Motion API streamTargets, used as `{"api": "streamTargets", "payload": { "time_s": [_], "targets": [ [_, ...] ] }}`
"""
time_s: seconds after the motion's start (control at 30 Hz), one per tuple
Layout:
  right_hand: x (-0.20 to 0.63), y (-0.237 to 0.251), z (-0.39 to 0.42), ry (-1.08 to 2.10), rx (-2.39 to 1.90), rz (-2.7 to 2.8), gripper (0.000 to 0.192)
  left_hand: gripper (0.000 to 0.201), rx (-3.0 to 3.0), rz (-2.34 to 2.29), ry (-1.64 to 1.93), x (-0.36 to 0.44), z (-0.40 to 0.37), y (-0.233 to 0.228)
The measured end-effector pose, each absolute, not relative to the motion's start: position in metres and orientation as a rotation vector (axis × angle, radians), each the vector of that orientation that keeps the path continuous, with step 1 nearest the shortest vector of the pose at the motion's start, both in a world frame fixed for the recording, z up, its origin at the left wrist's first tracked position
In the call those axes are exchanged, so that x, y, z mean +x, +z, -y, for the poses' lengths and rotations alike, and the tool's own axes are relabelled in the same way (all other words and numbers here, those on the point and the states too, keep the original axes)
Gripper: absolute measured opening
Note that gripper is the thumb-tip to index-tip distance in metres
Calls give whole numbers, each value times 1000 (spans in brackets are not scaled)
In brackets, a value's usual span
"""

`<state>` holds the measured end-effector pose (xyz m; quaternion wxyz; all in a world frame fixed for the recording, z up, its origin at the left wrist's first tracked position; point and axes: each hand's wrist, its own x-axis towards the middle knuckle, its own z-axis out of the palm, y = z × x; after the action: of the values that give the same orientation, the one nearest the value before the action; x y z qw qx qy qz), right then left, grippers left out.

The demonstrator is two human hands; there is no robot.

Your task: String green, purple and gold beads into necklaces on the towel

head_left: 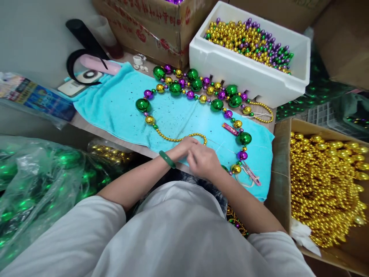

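Note:
A long necklace of green, purple and gold balls lies looped on a turquoise towel. A thin gold bead strand runs from it toward my hands at the towel's near edge. My left hand, with a green bangle on its wrist, and my right hand are pressed together there, fingers pinched on the strand's end. What lies between the fingertips is hidden. A pink lighter and pink scissors lie on the towel to the right of my hands.
A white foam box of mixed beads stands at the back right. A cardboard box of gold beads sits at the right. Plastic bags of green balls fill the left. Another cardboard box stands behind, with tape and a card at the back left.

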<state>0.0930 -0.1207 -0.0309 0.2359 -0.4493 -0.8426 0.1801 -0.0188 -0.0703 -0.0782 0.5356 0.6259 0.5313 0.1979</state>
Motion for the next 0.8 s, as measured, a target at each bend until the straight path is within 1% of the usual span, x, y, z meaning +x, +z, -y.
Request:
{"api": "streamTargets", "payload": {
  "time_s": [0.07, 0.13, 0.23, 0.3, 0.4, 0.5, 0.57, 0.67, 0.73, 0.8],
  "targets": [
    [84, -40, 132, 360, -1096, 2542, 18, 15, 1349, -1246, 410, -22, 73, -73],
    [79, -48, 139, 290, -999, 2683, 20, 16, 1221, -1227, 360, -25, 75, -65],
    [76, -57, 141, 281, -928, 2806, 22, 21, 1059, -1216, 326, -29, 75, -54],
    [76, -62, 140, 295, -913, 2854, 22, 17, 969, -1203, 310, -30, 73, -50],
    [73, -68, 138, 306, -915, 2890, 24, 8, 975, -1127, 279, -32, 71, -49],
    [66, -69, 142, 294, -929, 2943, 26, 7, 1120, -1076, 276, -35, 71, -51],
    [61, -61, 151, 301, -946, 2992, 26, 9, 1209, -1066, 318, -36, 72, -53],
    [69, -32, 160, 300, -940, 2956, 25, 12, 1278, -1036, 410, -39, 70, -54],
    [90, -10, 153, 281, -1039, 2745, 28, 14, 1290, -1013, 456, -42, 68, -56],
    [122, 5, 131, 349, -1329, 2373, 27, 17, 1306, -985, 500, -44, 66, -57]
  ]
}}
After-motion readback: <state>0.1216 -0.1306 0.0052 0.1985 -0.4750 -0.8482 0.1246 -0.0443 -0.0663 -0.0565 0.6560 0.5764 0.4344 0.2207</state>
